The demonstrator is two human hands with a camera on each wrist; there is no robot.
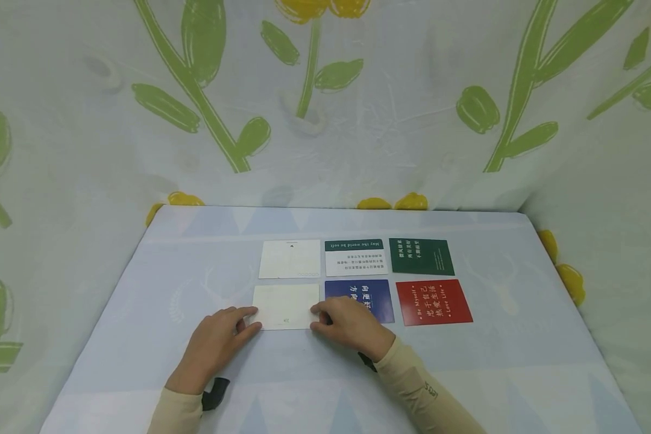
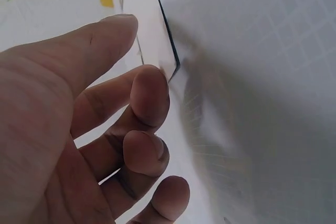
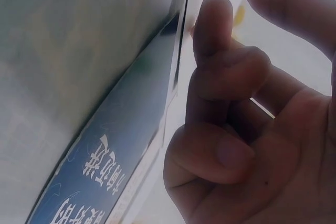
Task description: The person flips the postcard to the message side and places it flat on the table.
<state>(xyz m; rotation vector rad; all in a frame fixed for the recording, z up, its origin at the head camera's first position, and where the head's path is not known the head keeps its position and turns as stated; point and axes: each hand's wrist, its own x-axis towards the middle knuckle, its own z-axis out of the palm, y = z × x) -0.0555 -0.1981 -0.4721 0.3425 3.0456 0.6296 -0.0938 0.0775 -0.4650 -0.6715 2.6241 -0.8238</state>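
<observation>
On the tabletop [image 1: 287,383], the near white card [image 1: 285,301] lies between the left hand [image 1: 213,342] and the right hand [image 1: 352,325]; each has thumb and index fingertip apart at a side edge. A narrow gap separates the blue card [image 1: 382,299]. Tabletop extends leftward and nearward.

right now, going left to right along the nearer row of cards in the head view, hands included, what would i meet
Left hand, white card, blue card, red card. The right hand overlaps the blue card, so it's left out.
</observation>
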